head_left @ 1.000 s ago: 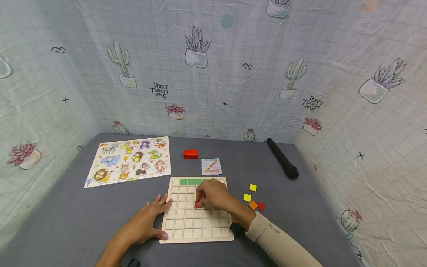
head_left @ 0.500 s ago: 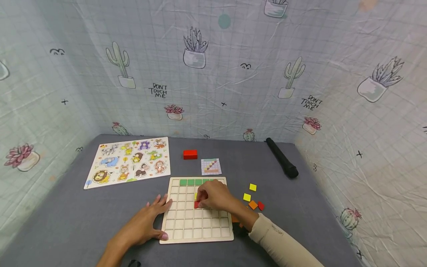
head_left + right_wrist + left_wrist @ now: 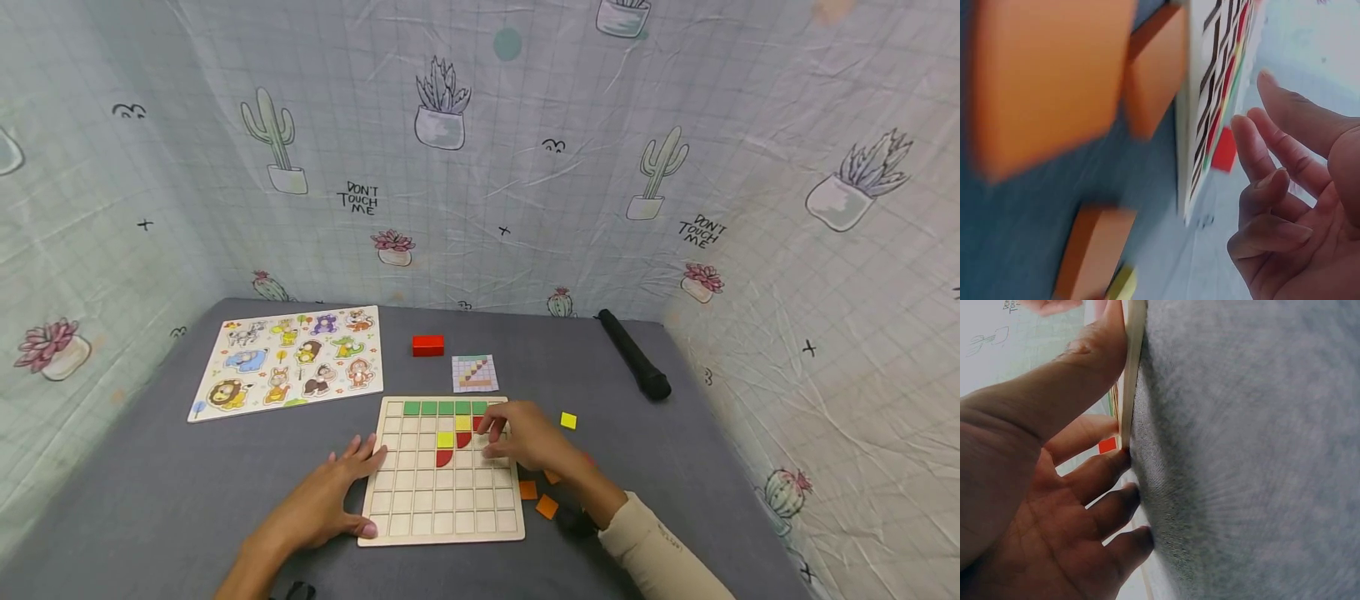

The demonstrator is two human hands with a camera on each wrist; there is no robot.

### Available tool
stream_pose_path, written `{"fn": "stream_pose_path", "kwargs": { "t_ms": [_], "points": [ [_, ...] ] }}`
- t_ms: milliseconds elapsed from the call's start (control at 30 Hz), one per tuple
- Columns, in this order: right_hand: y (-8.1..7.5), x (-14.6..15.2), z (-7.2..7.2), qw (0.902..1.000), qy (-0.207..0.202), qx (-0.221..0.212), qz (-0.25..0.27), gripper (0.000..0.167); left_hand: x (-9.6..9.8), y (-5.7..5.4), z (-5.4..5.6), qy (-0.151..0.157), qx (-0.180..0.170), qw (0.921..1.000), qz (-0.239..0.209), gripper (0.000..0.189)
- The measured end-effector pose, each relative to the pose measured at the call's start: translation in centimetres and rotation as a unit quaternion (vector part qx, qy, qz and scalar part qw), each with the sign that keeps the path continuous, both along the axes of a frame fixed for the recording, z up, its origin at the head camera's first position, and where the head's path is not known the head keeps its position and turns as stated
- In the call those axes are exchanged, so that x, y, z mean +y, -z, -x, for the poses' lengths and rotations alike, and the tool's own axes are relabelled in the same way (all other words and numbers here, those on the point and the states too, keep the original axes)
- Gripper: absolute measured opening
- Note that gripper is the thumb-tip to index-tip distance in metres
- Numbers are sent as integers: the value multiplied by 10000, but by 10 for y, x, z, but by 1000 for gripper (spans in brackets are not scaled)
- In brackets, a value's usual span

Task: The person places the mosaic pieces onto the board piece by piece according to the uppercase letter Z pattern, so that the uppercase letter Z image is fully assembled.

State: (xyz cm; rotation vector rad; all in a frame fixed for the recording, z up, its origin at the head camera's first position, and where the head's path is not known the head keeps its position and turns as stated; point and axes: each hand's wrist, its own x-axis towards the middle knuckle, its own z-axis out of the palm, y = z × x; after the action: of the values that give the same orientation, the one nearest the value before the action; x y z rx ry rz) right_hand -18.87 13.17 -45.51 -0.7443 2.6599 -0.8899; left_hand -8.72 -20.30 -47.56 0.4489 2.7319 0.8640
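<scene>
A wooden grid board [image 3: 405,504] lies flat on the dark grey table. Along its far row runs a line of green square tiles [image 3: 430,408]. Below them, yellow squares [image 3: 446,440] and red rounded pieces [image 3: 445,458] step down diagonally to the left. My left hand [image 3: 330,500] rests at the board's left side, fingers spread against its edge and thumb by the near corner. Over the board's right part hovers my right hand [image 3: 525,435], its fingers loosely bent. In the right wrist view the thumb and fingers [image 3: 1285,194] are apart, with nothing between them.
Orange tiles [image 3: 547,507] lie right of the board, partly under the right forearm, and a yellow tile [image 3: 568,421] lies farther back. Behind the board are a pattern card [image 3: 475,373], a red block [image 3: 428,346] and an animal puzzle [image 3: 288,362]. A black microphone [image 3: 633,354] lies far right.
My right hand has let go of the red piece on the board and moved right, uncovering the yellow and red pieces. My left hand stays at the board's edge.
</scene>
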Motion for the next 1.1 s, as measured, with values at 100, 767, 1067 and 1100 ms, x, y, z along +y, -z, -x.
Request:
{"fn": "stream_pose_path", "kwargs": {
  "t_ms": [100, 767, 1067, 1100],
  "points": [
    [-1, 18, -1, 9998, 143, 101, 49, 21, 1, 0, -1, 28, 7, 10000, -35, 108],
    [7, 90, 0, 9841, 1532, 122, -888, 21, 0, -1, -1, 73, -13, 10000, -49, 110],
    [6, 77, 3, 9864, 1445, 241, -746, 25, 0, -1, 0, 58, -11, 10000, -16, 109],
    [6, 76, 3, 9873, 1405, 260, -688, 25, 1, -1, 0, 68, -10, 10000, -19, 109]
  ]
}}
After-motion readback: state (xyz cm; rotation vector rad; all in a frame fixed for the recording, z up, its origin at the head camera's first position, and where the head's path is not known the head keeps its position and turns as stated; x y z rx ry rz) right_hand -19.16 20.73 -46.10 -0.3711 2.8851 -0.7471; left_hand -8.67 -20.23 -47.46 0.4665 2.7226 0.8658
